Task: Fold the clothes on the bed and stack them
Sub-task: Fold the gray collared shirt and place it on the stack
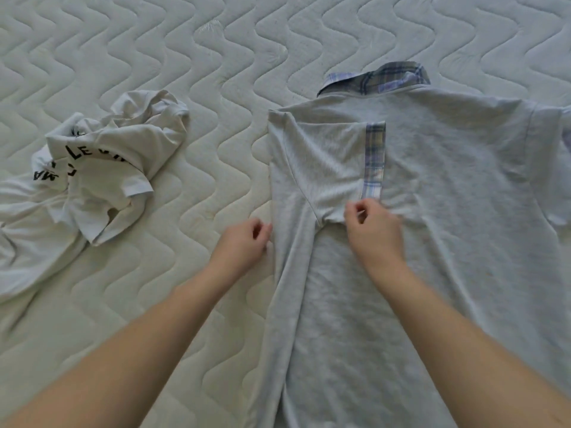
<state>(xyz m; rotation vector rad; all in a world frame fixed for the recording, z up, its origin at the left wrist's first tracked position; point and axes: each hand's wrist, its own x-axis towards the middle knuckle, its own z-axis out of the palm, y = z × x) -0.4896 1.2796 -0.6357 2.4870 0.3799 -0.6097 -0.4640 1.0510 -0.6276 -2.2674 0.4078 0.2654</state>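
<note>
Mattress [216, 57]: off-white, bare, quilted in wavy stitched lines running near to far; fills the whole view, left to right. Faint yellowish patches near the middle.

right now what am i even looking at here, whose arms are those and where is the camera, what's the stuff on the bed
There is no machine here. The two bare arms belong to a person who wears the camera on the head, so this single picture looks forward and down at their own hands.

The surface is a quilted white mattress. On it lies a grey polo shirt with a plaid collar, back side up, its left sleeve already folded inward. The left hand is at the shirt's folded left edge, and the right hand is at the bottom of the folded sleeve, near its plaid cuff. Both have curled fingers, but blur hides whether either grip really pinches cloth.

To the left sits a crumpled white T-shirt with black lettering, not yet folded.
</note>
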